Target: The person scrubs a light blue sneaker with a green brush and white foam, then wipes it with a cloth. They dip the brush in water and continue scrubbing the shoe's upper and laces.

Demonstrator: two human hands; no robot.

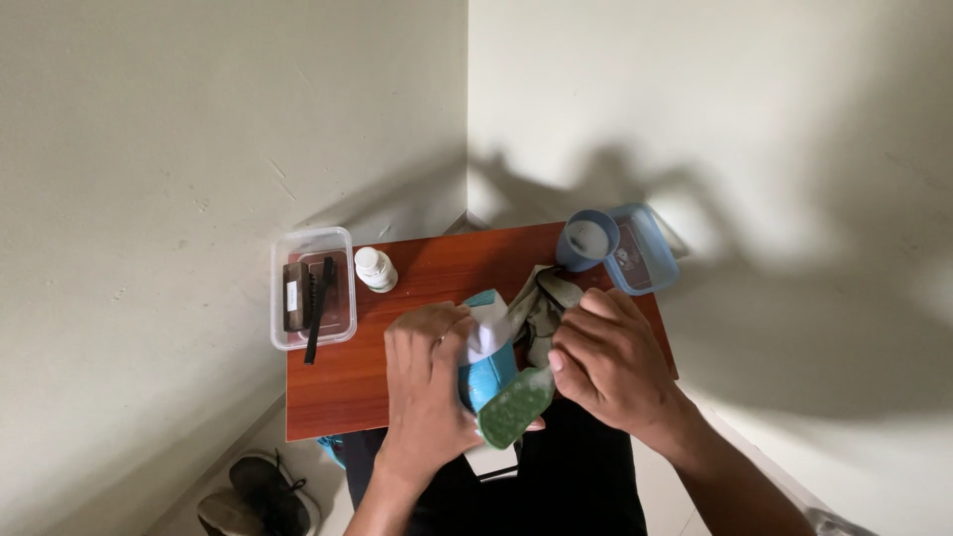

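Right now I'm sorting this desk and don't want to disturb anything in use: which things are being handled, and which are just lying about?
In hand:
- blue and white shoe, gripped by the left hand
- green insole, at the right hand
- grey cloth, beside the shoe

Lying about:
- clear box with brushes
- white bottle
- blue cup
- blue-lidded container
- dark shoes on the floor

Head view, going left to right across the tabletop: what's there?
Clear plastic container holding brushes → white bottle → left hand → blue and white shoe → right hand → blue tub.
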